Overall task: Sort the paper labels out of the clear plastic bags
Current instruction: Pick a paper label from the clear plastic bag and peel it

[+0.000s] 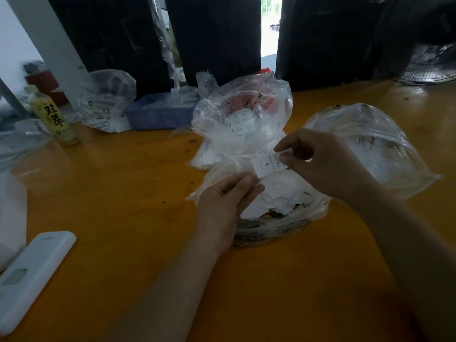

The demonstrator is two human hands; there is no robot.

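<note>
A small white paper label (266, 166) marked "S" is held over the yellow table between both hands. My right hand (325, 164) pinches its upper right end with thumb and fingertips. My left hand (225, 201) pinches its lower left corner together with thin clear plastic. Below them lies a clear plastic bag (276, 213) holding crumpled white labels and printed film. A second clear bag (241, 119) of labels stands behind it, and a third clear bag (375, 144) bulges at the right, partly hidden by my right hand.
A blue tray (158, 114) with labels sits at the back, beside another clear bag (106, 102). A yellow drink bottle (53, 117) stands at far left. A white remote-like case (32, 275) lies at the near left. A fan (429, 62) is at back right.
</note>
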